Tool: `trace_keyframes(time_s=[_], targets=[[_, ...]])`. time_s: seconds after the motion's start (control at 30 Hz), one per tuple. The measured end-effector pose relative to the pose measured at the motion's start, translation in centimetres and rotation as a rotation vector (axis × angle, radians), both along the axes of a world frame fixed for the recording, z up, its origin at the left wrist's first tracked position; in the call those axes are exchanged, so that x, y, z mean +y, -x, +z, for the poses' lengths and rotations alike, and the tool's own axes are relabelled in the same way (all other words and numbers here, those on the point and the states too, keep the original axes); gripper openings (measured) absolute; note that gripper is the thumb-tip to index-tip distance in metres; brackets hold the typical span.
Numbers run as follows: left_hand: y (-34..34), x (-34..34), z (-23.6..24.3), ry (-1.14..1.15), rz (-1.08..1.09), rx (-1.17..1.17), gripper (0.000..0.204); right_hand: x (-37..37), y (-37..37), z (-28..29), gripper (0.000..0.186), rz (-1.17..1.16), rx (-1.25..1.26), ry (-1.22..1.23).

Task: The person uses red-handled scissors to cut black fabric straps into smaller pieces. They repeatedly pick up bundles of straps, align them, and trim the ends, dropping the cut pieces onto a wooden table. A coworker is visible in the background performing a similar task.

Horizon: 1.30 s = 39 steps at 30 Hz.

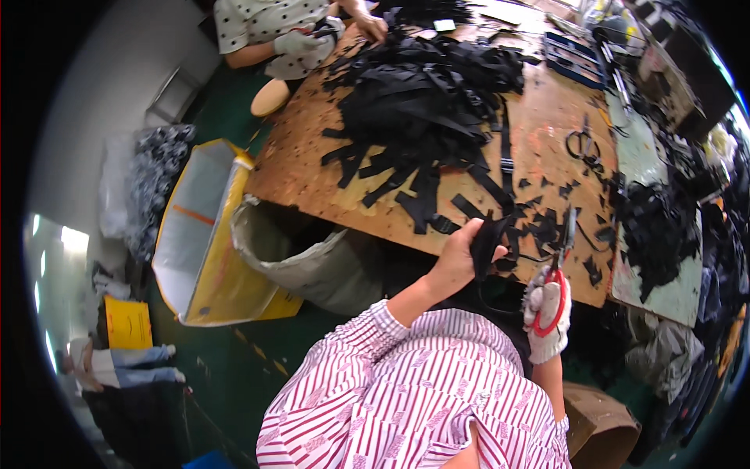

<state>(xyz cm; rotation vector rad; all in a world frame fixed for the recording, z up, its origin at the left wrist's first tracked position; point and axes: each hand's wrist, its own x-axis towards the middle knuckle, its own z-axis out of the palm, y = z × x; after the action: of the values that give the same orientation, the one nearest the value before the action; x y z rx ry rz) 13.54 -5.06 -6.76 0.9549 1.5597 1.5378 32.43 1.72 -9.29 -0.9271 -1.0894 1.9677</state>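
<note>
My bare left hand (453, 256) is closed round a black fabric strap (487, 247) at the near edge of the wooden table (312, 176). Part of that strap hangs below the hand; its lower end is hard to make out. In a white glove, my right hand (541, 320) grips red-handled scissors (559, 291), their blades pointing away from me over the table. The blades are apart from the held strap. Ahead of both hands lies a large heap of black straps (422, 109), some with buckles. Small black offcuts (543, 230) are scattered beyond the scissors.
Dark scissors (582, 147) and a blue tray (574, 59) lie on the table's right side. A co-worker's gloved hand (295, 44) is at the far left. An open sack (258, 254) and a yellow-edged bag (168, 258) stand left; a cardboard box (598, 418) sits low right.
</note>
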Motion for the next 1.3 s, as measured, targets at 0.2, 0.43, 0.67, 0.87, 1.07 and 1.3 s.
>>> trace_keyframes(time_s=[0.2, 0.43, 0.67, 0.87, 1.07, 1.3], targets=[[4.9, -0.9, 1.2, -0.379, 0.262, 0.154, 0.032, -0.5, 0.7, 0.8, 0.045, -0.023, -0.060, -0.039], [12.5, -7.1, 5.5, -0.512, 0.375, -0.473, 0.036, -0.5, 0.7, 0.1, 0.030, -0.043, -0.138, 0.071], [17.5, -9.7, 11.2, -0.240, 0.495, 0.490, 0.034, -0.7, 1.2, -0.1, 0.027, -0.005, -0.150, 0.049], [22.9, -10.5, 13.8, -0.250, 0.779, 0.527, 0.045, -0.6, 0.9, -0.7, 0.031, 0.017, -0.151, 0.089], [18.8, -4.8, 6.3, 0.174, 0.029, 1.158, 0.022, -0.9, 1.5, -0.6, 0.035, -0.020, -0.189, 0.072], [17.4, -1.6, -4.1, 0.271, -0.246, 1.562, 0.039, -1.0, 1.0, -0.5, 0.033, -0.009, -0.251, 0.087]])
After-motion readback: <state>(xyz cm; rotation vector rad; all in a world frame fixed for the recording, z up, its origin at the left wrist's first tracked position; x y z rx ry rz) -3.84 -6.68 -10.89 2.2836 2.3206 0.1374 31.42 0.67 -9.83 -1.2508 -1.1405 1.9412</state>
